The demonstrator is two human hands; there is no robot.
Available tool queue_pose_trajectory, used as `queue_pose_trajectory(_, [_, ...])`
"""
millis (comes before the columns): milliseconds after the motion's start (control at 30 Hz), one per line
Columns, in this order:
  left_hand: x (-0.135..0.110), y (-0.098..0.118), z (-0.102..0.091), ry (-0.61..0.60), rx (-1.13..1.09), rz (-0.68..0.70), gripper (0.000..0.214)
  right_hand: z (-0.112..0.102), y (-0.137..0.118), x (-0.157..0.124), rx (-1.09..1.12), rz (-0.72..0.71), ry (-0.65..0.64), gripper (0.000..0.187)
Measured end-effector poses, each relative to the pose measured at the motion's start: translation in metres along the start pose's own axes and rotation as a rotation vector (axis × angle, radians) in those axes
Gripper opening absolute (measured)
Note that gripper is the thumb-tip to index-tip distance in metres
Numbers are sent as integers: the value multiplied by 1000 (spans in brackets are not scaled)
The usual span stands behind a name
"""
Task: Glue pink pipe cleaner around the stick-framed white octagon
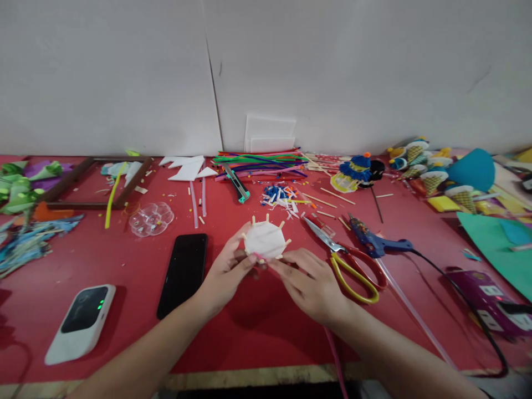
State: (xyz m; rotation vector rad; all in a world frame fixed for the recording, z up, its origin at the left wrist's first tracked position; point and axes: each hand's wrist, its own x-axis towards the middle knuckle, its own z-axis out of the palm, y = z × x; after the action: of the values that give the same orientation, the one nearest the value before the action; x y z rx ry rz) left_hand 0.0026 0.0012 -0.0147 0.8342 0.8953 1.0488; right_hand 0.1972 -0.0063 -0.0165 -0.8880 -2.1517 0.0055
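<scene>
Above the red table I hold a small white disc (pixel 266 240) with several short wooden sticks standing out around its rim. My left hand (pixel 233 265) is closed on the disc's left and lower edge, thumb in front. A bit of pink strand (pixel 258 256) shows at the lower rim near that thumb. My right hand (pixel 310 280) has its fingers pinched at the lower right edge, where the strand meets the disc. From beneath my right forearm a pink length (pixel 336 357) hangs over the table's front edge; its link to the fingers is hidden.
Scissors (pixel 344 257) and a blue glue gun (pixel 376 238) with a cord lie to the right. A black phone (pixel 183 274) and white device (pixel 81 324) lie left. Behind are a box cutter (pixel 236 184), pipe cleaners (pixel 261 160) and cut bits (pixel 282 197).
</scene>
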Motion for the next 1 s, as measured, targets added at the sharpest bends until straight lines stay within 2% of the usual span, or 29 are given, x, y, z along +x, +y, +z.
queue_pose_trajectory(167, [0,-2,-1,1,39,-5,65,-3,-6,5,-101,-29,28,31])
queue_pose_trajectory(500, [-1,0,2,28,92,13,69,-4,-6,7,-134,-69,11,28])
queue_pose_trajectory(700, [-1,-2,2,31,87,4,66,-2,-5,5,-107,-73,6,31])
queue_pose_trajectory(1000, [0,-3,2,78,19,10,68,3,-2,1,-5,-34,-70,25])
